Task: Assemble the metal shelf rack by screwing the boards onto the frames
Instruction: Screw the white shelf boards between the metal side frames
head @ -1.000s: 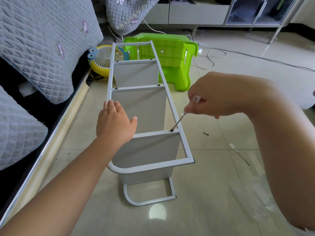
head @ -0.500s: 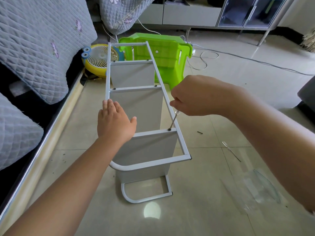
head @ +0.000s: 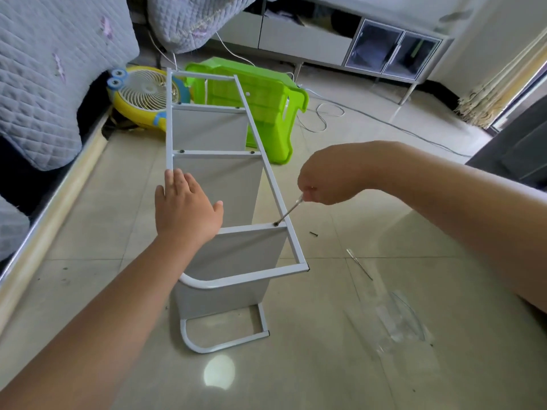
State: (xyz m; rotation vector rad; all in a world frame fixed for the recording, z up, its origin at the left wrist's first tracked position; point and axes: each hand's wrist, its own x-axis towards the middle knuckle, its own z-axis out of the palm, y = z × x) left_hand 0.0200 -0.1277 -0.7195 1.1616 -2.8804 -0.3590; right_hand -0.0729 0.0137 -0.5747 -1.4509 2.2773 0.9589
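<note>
The white metal shelf rack (head: 266, 173) lies on its side on the tiled floor, with three grey boards (head: 245, 250) set between its two frames. My left hand (head: 185, 208) rests flat, fingers straight, on the upper frame's left rail near the closest board. My right hand (head: 328, 179) grips a screwdriver (head: 288, 213) whose tip sits on a dark screw (head: 276, 224) at the right end of that board. The screwdriver handle is mostly hidden in my fist.
A loose dark screw (head: 313, 233) and a thin metal tool (head: 359, 264) lie on the floor to the right, near a clear plastic bag (head: 393, 324). A green plastic stool (head: 266, 105) and a yellow fan (head: 145, 97) sit behind the rack. A quilt-covered sofa (head: 44, 84) runs along the left.
My right hand has shifted slightly around the screwdriver while its tip stays on the same screw. My left hand stays on the rail. The camera view has tilted to the right.
</note>
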